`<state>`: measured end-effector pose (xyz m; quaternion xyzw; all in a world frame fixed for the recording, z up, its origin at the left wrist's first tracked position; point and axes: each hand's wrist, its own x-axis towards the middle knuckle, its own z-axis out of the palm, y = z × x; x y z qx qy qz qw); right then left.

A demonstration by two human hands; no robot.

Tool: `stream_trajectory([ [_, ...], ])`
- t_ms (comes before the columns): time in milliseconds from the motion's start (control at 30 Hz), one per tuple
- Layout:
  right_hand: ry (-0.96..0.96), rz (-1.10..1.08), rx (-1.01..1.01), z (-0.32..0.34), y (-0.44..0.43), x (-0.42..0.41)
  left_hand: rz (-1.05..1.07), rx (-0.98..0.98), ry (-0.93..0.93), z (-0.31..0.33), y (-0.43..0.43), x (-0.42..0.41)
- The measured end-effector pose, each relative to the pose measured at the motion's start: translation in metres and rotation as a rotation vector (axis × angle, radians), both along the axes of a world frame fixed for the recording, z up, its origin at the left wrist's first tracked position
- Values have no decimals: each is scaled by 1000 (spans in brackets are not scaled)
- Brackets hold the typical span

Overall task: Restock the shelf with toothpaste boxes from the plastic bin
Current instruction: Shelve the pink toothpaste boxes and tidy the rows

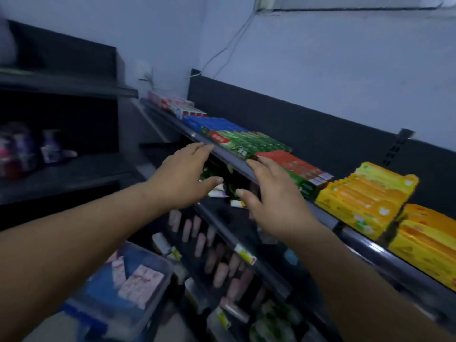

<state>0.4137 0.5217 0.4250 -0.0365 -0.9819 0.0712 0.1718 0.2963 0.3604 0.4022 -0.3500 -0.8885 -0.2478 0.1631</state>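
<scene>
Both my hands are empty, with the fingers spread and straight. My left hand (187,174) reaches up to the front rail of the shelf (232,163). My right hand (269,193) is just beside it and a little lower. The blur hides whether either one actually touches the rail.

Just past my fingertips lie the green toothpaste boxes (246,143), flat and packed in a row. Blue boxes (214,124) are beyond my left hand, and red boxes (293,166) and then yellow boxes (365,201) beyond my right.

I'd expect these cartons to be light and stiff, slick on the printed faces and easy to dent at the corners. I would pinch one across its long narrow sides near the middle, not by the end flaps.

The plastic bin (170,272) sits well below my left forearm. In it are pink-and-white boxes (140,282) lying flat, with something blue under them that is too blurred to name.
</scene>
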Motion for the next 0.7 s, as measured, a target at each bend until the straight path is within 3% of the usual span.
stream_trajectory([
  [333, -167, 194, -132, -95, -150, -113, 231, -100, -203, -67, -177, -66],
  [700, -486, 192, -350, -232, -175, -205, 406, -178, -538, -189, -223, -121],
])
